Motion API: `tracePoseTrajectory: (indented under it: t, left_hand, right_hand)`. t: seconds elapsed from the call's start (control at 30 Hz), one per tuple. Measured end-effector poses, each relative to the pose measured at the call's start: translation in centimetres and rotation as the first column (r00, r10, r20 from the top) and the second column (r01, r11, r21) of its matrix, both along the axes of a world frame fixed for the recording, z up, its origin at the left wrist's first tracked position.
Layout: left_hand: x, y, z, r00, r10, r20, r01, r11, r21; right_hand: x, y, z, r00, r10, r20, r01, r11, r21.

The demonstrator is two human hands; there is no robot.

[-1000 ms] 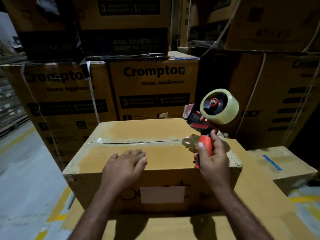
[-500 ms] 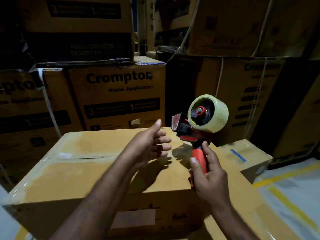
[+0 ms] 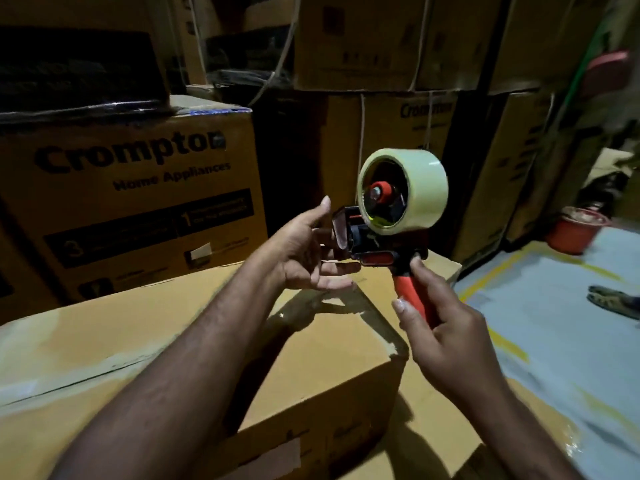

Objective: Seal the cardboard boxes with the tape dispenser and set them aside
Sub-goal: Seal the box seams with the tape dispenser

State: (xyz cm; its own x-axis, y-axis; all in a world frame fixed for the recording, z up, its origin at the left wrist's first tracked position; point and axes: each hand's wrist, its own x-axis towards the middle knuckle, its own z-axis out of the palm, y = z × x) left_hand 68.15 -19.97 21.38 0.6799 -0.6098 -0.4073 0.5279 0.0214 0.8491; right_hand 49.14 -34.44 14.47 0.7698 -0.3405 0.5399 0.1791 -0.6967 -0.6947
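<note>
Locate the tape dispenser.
Head view, right of centre: the tape dispenser is held up by the right hand above the cardboard box, left hand open just beside its front.

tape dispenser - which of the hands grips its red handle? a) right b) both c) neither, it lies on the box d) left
a: the right hand curls round the red handle of the tape dispenser, while the left hand is open near its front end, fingers straight.
</note>
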Motion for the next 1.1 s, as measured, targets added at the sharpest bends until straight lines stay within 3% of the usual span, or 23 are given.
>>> tracePoseTrajectory:
  t: [0.2,0.33,0.63,0.83,0.97,1.1]
  left_hand:
    - [0.6,-1.2,-1.1,0.995,-0.047,-0.087,0.047,0.999,-0.004]
    - [0.9,-1.9,-0.8,0.998,-0.024,-0.061,0.025,1.0,0.008]
    - [4.9,-1.4,0.3,0.943,-0.055,0.327,-0.046,0.955,0.293]
    - [7.0,-1.1,0.5,0.914,-0.059,0.402,-0.099,0.928,0.36]
    - [8.2,-2.0,-1.1,0.768,-0.098,0.633,-0.259,0.857,0.446]
    - [9.8,-3.6,-2.5,0.566,-0.167,0.808,-0.517,0.691,0.505]
  right_hand:
    - [0.4,1.2,-0.2,0.996,-0.055,0.068,0.049,0.995,0.085]
    - [1.3,1.2,-0.2,0.998,-0.041,0.044,0.036,0.994,0.104]
    - [2.4,-0.9,0.3,0.999,-0.028,-0.016,0.028,1.0,0.002]
    - [4.2,-1.3,0.6,0.991,-0.034,-0.126,0.026,0.998,-0.06]
    - [5.8,-1.1,1.1,0.979,-0.025,-0.204,0.005,0.995,-0.1]
    - [6.5,-0.8,1.7,0.955,-0.048,-0.294,0.019,0.995,-0.1]
